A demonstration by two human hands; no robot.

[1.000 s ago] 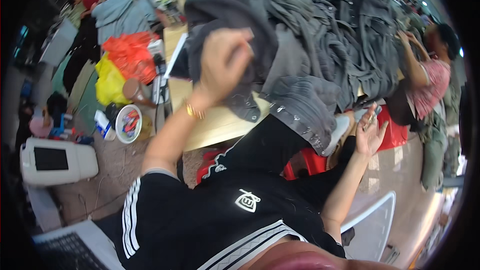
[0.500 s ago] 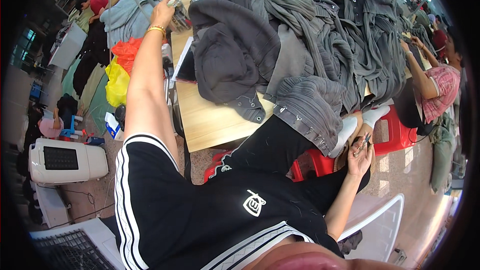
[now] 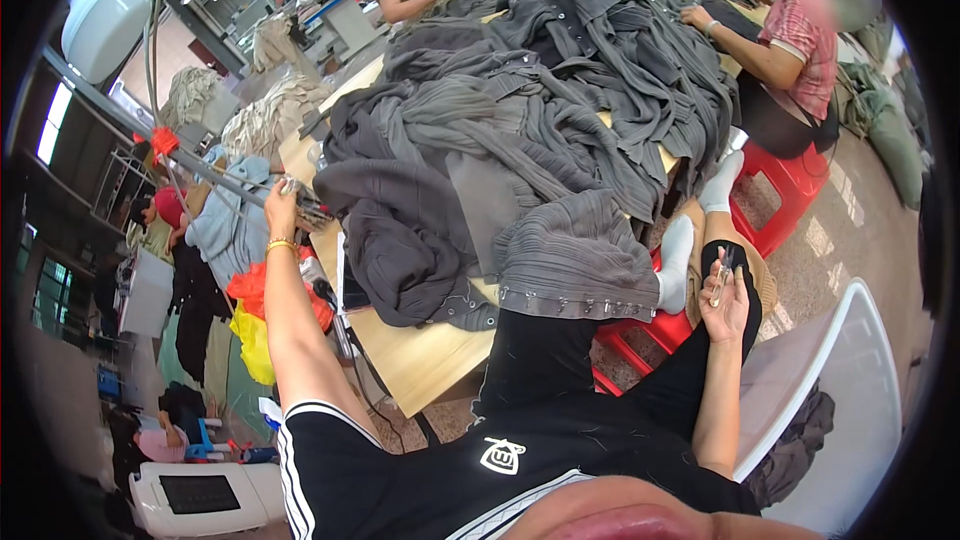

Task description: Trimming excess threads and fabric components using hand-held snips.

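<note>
At the table's far left edge, my left hand [image 3: 282,208] is closed round a small clear, shiny object [image 3: 290,186], too small to name for certain. My right hand [image 3: 724,315] is palm up above my right thigh, its fingers curled round a pair of small thread snips [image 3: 722,278]. Between the hands, a grey ribbed knit garment [image 3: 572,255] hangs over the table's front edge onto my lap. Small shiny fasteners run along its lower band. Neither hand touches it.
Dark grey knitwear [image 3: 500,110] is heaped over the wooden table [image 3: 415,365]. Red stools [image 3: 785,202] and a white bin [image 3: 850,360] with dark cloth are at right. Red and yellow plastic bags [image 3: 254,340] hang at left. Two people [image 3: 790,50] work across the table.
My view has swung upward and shows more of the far side of the table. My left hand stays at the table's left edge; my right still holds the snips.
</note>
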